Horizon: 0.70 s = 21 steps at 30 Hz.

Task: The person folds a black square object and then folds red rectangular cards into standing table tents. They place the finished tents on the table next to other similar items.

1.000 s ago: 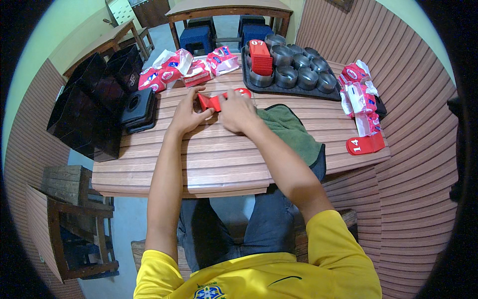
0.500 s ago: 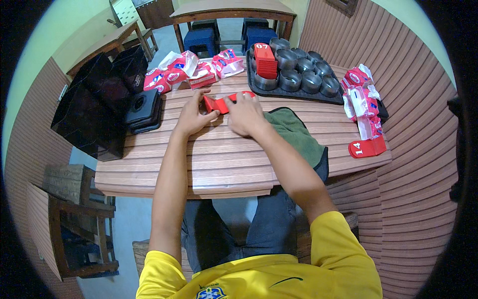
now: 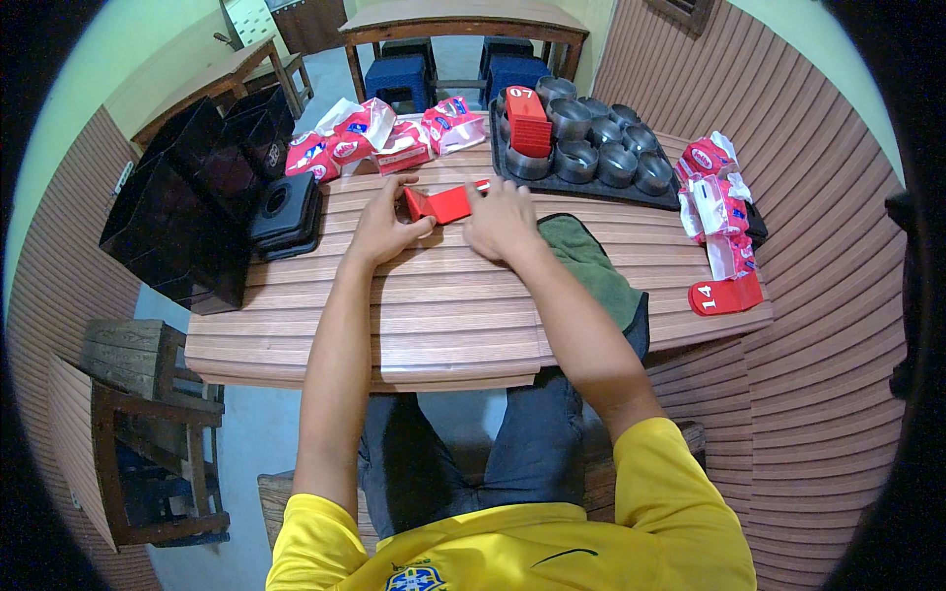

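Observation:
A red bent-plastic table number sign [image 3: 450, 205] lies near the table's middle, held at its folded left end by my left hand [image 3: 382, 229], thumb in front and fingers behind. My right hand [image 3: 501, 222] is closed over the right end of this sign, thumb on its face; the fingers are slightly blurred and hide that end. Below the right wrist a green cloth [image 3: 591, 276] with a dark edge lies on the table, partly under the forearm. A stack of similar red signs [image 3: 529, 128] stands beyond my right hand, among metal cups.
The black tray [image 3: 631, 197] carries several round metal cups [image 3: 574, 160]. Red-and-white tissue packs [image 3: 404, 148] line the far edge; more tissue packs [image 3: 717, 187] sit at right, above another red sign [image 3: 726, 295]. Black boxes [image 3: 177, 212] and flat black lids [image 3: 284, 217] stand at left.
My right hand has slid to the right along the red sign, uncovering more of its middle. The left hand keeps its hold in the same place.

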Motion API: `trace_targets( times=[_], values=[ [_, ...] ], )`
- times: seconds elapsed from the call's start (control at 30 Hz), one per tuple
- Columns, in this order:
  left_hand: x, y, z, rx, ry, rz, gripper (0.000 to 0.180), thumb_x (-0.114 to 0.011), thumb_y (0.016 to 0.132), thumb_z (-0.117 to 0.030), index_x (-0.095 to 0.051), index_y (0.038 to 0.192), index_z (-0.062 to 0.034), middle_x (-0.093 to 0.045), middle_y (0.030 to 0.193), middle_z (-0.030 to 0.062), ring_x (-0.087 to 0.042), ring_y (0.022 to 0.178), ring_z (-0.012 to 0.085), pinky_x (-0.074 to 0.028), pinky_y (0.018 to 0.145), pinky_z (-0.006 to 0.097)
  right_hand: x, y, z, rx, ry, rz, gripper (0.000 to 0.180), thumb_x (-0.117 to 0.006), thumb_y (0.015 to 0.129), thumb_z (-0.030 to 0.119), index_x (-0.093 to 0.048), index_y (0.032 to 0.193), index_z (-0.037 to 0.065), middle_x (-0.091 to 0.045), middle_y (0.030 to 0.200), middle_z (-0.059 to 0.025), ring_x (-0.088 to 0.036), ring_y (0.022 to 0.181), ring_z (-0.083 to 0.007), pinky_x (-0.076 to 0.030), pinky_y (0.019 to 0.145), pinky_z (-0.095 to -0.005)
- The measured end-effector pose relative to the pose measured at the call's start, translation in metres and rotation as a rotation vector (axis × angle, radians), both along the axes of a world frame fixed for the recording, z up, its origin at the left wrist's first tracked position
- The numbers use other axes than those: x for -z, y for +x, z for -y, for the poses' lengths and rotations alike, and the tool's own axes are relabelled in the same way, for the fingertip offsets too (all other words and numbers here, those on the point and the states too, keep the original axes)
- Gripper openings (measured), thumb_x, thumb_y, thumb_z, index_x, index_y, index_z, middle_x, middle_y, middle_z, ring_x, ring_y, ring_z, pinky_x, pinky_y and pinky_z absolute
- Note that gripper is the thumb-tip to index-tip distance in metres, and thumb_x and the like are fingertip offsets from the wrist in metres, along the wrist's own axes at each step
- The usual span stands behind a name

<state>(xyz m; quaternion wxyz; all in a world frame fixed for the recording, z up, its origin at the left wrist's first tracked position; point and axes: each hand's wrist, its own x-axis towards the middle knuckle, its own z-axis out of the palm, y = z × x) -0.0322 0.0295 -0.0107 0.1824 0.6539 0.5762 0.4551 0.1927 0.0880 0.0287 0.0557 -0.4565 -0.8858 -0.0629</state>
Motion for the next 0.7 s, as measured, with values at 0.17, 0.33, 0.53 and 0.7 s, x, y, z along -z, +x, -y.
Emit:
trace_targets(
  times=[0.17,0.33,0.53,0.7],
  values=[
    [0.002,-0.002,-0.003,0.005,0.016,0.029,0.076,-0.09,0.078,-0.027,-0.058,0.142,-0.0018,-0.077,0.124,0.0196,-0.075,0.114,0.0308,-0.057,0.103,0.042,0.002,-0.019,0.026,-0.179,-0.085,-0.049,0.068,-0.061,0.096,0.042,-0.059,0.155,0.008,-0.065,0.139,-0.0239,-0.063,0.128,-0.0383,-0.047,0.108,-0.0527],
    [0.0,0.001,0.0,-0.001,0.057,0.016,0.07,-0.091,0.077,-0.023,-0.06,0.136,-0.0014,-0.077,0.121,0.0173,-0.075,0.112,0.0276,-0.057,0.103,0.04,-0.007,0.004,0.0,0.094,-0.085,-0.072,0.067,-0.06,0.097,0.045,-0.062,0.15,0.003,-0.065,0.138,-0.0245,-0.064,0.129,-0.0389,-0.049,0.106,-0.055],
    [-0.004,0.003,0.0,0.002,0.002,0.044,0.068,-0.09,0.079,-0.018,-0.061,0.139,-0.0046,-0.075,0.12,0.0105,-0.072,0.111,0.0198,-0.057,0.102,0.036,-0.008,-0.001,0.009,0.085,-0.066,-0.025,0.068,-0.058,0.099,0.04,-0.056,0.158,0.006,-0.066,0.133,-0.0259,-0.068,0.12,-0.0397,-0.055,0.098,-0.0547],
    [-0.002,0.0,-0.001,0.0,0.029,0.047,0.069,-0.091,0.079,-0.022,-0.061,0.137,-0.0016,-0.077,0.119,0.0152,-0.074,0.111,0.0245,-0.057,0.101,0.038,-0.005,-0.026,0.036,-0.164,-0.097,-0.04,0.07,-0.059,0.099,0.043,-0.056,0.155,0.001,-0.068,0.135,-0.025,-0.068,0.125,-0.0396,-0.056,0.1,-0.0534]
  ],
)
